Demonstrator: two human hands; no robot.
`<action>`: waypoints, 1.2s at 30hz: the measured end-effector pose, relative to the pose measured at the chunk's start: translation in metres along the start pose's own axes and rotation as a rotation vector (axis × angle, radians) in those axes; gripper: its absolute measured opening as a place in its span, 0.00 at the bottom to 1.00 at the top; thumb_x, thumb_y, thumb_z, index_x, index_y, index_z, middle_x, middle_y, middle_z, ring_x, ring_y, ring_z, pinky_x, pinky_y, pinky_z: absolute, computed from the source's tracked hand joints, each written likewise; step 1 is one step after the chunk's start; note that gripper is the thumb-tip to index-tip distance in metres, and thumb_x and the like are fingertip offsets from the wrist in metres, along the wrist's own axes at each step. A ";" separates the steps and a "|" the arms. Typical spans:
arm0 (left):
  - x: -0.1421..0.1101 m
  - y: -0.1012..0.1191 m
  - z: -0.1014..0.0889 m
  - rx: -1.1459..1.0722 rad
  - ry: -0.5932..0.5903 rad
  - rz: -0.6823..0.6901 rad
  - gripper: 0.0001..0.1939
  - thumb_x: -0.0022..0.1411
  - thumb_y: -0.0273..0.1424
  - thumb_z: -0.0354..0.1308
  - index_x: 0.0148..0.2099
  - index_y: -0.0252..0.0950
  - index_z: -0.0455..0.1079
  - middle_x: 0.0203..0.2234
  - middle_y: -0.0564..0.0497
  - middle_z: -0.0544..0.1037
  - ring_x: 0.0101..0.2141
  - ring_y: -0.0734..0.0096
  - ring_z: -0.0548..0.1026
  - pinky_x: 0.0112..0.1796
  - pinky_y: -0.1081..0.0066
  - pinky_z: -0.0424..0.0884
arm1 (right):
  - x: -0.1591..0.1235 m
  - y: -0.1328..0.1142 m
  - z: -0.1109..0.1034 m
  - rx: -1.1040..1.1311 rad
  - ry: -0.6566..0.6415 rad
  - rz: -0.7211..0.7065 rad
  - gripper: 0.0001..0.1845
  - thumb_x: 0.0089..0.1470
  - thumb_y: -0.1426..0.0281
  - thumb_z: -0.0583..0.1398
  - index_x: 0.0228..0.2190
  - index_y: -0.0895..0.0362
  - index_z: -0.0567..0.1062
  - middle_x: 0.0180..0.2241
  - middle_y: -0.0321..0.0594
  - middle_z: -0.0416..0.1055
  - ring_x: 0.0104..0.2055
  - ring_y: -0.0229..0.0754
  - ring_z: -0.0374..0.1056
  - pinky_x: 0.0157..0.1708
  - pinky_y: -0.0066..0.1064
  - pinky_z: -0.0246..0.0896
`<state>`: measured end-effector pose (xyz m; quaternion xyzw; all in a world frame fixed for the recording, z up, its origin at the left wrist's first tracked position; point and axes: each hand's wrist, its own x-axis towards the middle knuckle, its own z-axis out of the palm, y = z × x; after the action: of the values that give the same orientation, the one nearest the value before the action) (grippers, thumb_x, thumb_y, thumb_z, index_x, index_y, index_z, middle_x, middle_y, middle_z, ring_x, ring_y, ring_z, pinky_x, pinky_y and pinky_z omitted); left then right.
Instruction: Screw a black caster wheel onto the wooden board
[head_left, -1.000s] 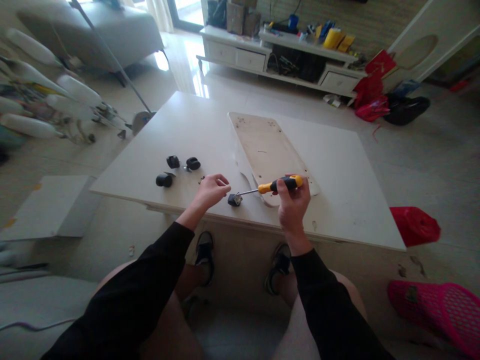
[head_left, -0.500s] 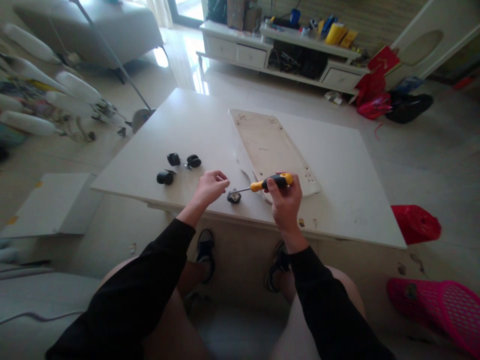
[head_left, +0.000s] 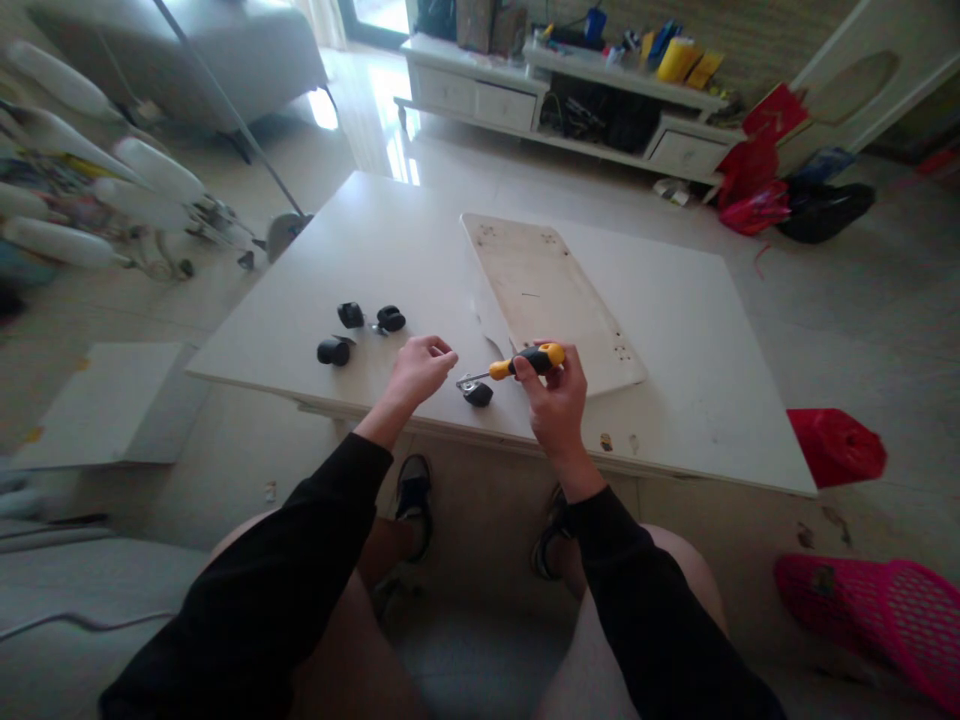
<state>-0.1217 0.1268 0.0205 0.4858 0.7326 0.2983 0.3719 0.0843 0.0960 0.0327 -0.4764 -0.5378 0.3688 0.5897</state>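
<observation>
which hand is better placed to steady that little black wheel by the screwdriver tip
Left. The left hand is free, fingers curled, just beside the wheel. The right hand is already gripping the screwdriver, whose tip points at the wheel.

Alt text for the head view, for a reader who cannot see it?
Right hand holds a yellow-and-black screwdriver, tip at a black caster wheel on the white table; left hand is beside it. Three more casters and a wooden board lie behind.
</observation>
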 end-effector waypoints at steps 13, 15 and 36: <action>0.002 -0.002 -0.001 -0.022 -0.002 0.004 0.06 0.58 0.32 0.61 0.35 0.36 0.78 0.31 0.45 0.84 0.30 0.66 0.78 0.30 0.70 0.65 | 0.006 -0.001 -0.009 0.069 0.085 0.019 0.25 0.52 0.50 0.73 0.43 0.50 0.74 0.43 0.35 0.74 0.39 0.35 0.74 0.39 0.33 0.77; 0.001 -0.001 -0.001 -0.027 -0.002 0.006 0.06 0.58 0.32 0.61 0.35 0.36 0.78 0.31 0.45 0.84 0.30 0.66 0.79 0.29 0.69 0.65 | 0.006 -0.001 -0.010 0.068 0.097 0.008 0.25 0.52 0.50 0.74 0.43 0.50 0.74 0.43 0.35 0.74 0.39 0.35 0.74 0.39 0.33 0.76; -0.003 0.001 -0.002 0.116 -0.079 -0.039 0.05 0.58 0.30 0.65 0.38 0.36 0.80 0.30 0.46 0.83 0.32 0.64 0.80 0.33 0.69 0.68 | 0.005 -0.002 -0.011 -0.037 0.103 -0.040 0.21 0.55 0.54 0.72 0.43 0.50 0.75 0.43 0.34 0.75 0.39 0.35 0.73 0.41 0.31 0.73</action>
<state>-0.1218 0.1243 0.0229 0.5037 0.7427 0.2287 0.3773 0.0953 0.0985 0.0360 -0.4945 -0.5229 0.3222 0.6150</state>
